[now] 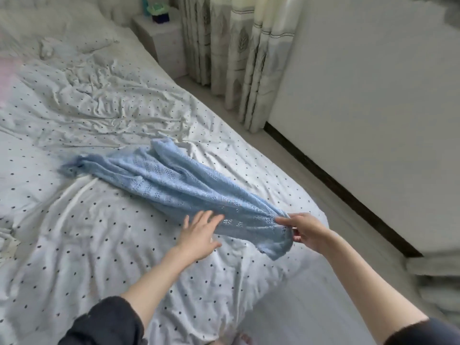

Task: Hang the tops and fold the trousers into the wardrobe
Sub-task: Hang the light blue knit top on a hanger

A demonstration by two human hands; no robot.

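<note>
Over bed (74, 220), right hand (306, 232) pinches blue top (174, 180); left hand (199, 232) spread.

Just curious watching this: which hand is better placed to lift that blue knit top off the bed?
The right hand: its fingers already pinch the near end of the blue knit top. The left hand is open, fingers spread beside the fabric.

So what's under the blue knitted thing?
The blue knitted garment lies on the dotted bedsheet. The right hand pinches its near end; the left hand reaches for it. Anything underneath is covered.
</note>
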